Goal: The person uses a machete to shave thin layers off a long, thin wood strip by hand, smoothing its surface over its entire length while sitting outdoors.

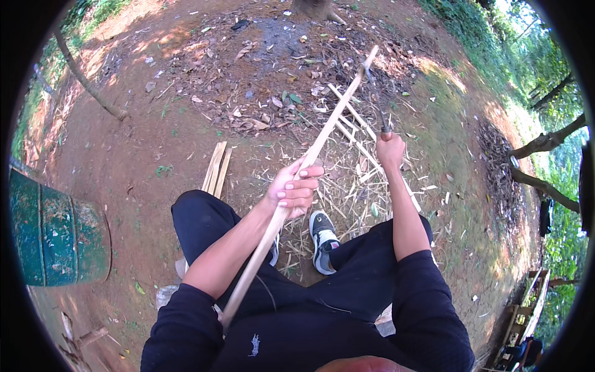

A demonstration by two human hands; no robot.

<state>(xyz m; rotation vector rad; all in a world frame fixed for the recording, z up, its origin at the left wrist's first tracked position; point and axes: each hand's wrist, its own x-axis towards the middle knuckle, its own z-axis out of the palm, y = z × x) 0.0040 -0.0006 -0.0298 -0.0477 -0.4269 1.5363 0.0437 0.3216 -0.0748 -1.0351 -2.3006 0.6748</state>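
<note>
My left hand (pixel 295 190) is wrapped round a long pale wooden strip (pixel 327 129), possibly split bamboo. The strip slants from beside my left hip up to the far right, its far end raised in front of me. In my closed right hand (pixel 390 151) is the handle of a knife with a thin, dark, slightly curved blade (pixel 377 102). The blade's tip end meets the strip near its far end; I cannot tell whether it cuts in. Several narrow pale strips (pixel 354 115) lie crossed on the ground beyond my feet.
Wood shavings (pixel 347 180) litter the dirt around my shoe (pixel 323 242). More cut strips (pixel 217 168) lie beyond my left knee. A green metal drum (pixel 59 229) is at the left. Thin trunks (pixel 548 141) lean in at the right, and dry leaves (pixel 248 105) cover the ground ahead.
</note>
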